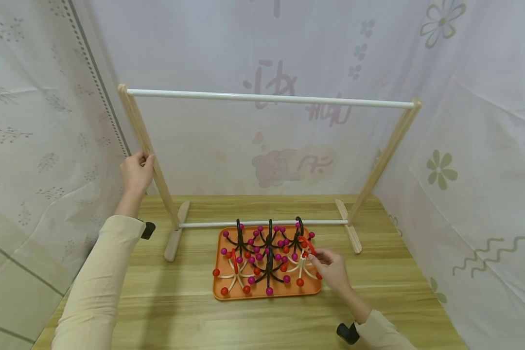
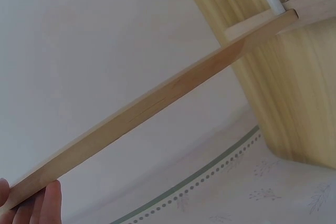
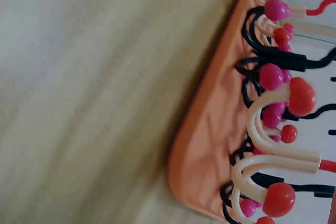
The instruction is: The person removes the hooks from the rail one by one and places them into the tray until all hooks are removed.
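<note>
My left hand [image 1: 137,172] grips the left wooden post [image 1: 163,187] of a rack about midway up; in the left wrist view its fingers [image 2: 51,203] wrap the post's edge. At the right side of an orange tray [image 1: 297,292], my right hand [image 1: 332,272] pinches the red hook top of a cream claw hanger [image 1: 302,266] with red ball tips. Another cream claw hanger [image 1: 236,276] lies at the tray's front left. Several black claw hangers [image 1: 269,265] with magenta balls crowd around them. The right wrist view barely shows the right hand.
The rack's white top bar [image 1: 271,98] spans two posts high above the table [image 1: 192,311]. A lower white bar [image 1: 205,224] runs just behind the tray. Wooden feet [image 1: 349,226] stand at both sides. Patterned curtains [image 1: 477,146] hang around the table.
</note>
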`<state>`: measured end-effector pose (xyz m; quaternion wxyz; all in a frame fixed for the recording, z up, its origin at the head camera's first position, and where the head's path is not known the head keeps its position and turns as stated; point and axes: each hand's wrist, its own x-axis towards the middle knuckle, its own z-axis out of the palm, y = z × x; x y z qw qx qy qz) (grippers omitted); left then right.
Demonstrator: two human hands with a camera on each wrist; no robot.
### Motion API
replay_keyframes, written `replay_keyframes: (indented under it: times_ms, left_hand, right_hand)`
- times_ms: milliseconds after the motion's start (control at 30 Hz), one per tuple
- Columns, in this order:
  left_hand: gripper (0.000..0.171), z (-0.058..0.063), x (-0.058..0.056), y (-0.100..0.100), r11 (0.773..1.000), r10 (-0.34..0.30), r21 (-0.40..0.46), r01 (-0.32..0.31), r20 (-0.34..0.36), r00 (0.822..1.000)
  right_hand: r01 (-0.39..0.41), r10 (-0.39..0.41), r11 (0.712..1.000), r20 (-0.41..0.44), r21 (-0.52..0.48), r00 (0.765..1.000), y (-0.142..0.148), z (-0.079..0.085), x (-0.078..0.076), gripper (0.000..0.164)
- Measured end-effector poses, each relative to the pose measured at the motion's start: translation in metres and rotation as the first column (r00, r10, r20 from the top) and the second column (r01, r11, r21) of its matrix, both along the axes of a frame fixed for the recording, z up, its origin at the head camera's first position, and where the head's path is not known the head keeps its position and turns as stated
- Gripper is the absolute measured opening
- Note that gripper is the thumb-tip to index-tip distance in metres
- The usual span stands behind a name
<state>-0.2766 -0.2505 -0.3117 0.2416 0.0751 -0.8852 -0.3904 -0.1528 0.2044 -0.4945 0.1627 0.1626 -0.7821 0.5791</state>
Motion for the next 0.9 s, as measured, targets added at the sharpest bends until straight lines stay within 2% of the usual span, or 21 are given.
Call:
replay_keyframes:
  times_ms: [133, 167, 300, 367, 400, 900]
  left_hand:
    - [0.033, -0.001, -0.001, 0.0, 1.0, 0.005, 0.003, -0.005, -0.003, 1.0]
    - [0.032, -0.001, -0.001, 0.0, 1.0, 0.005, 0.005, -0.005, -0.003, 1.0]
    - [0.031, -0.002, -0.001, 0.0, 1.0, 0.003, 0.006, -0.003, -0.003, 1.0]
    - [0.031, -0.002, -0.001, 0.0, 1.0, 0.003, 0.003, -0.003, -0.001, 1.0]
    - [0.032, -0.002, -0.001, 0.0, 1.0, 0.003, 0.0, -0.003, 0.0, 1.0]
    - [0.032, -0.002, -0.001, -0.001, 1.0, 0.009, 0.005, -0.009, 0.008, 1.0]
  right_hand:
    - [0.017, -0.017, 1.0, 0.007, -0.011, 1.0, -0.002, -0.015, 0.0, 0.012]
    - [-0.007, 0.006, 1.0, -0.027, -0.027, 1.0, 0.0, -0.024, -0.002, 0.013]
    - [0.008, -0.01, 0.999, -0.053, -0.04, 0.999, -0.004, -0.03, 0.002, 0.014]
    - [0.014, -0.017, 0.999, -0.063, -0.046, 0.998, -0.005, -0.031, 0.004, 0.014]
    - [0.045, -0.047, 0.998, -0.043, -0.031, 0.998, -0.008, -0.025, 0.008, 0.014]
    - [0.14, -0.141, 0.99, -0.077, -0.019, 0.987, -0.018, -0.034, 0.013, 0.014]
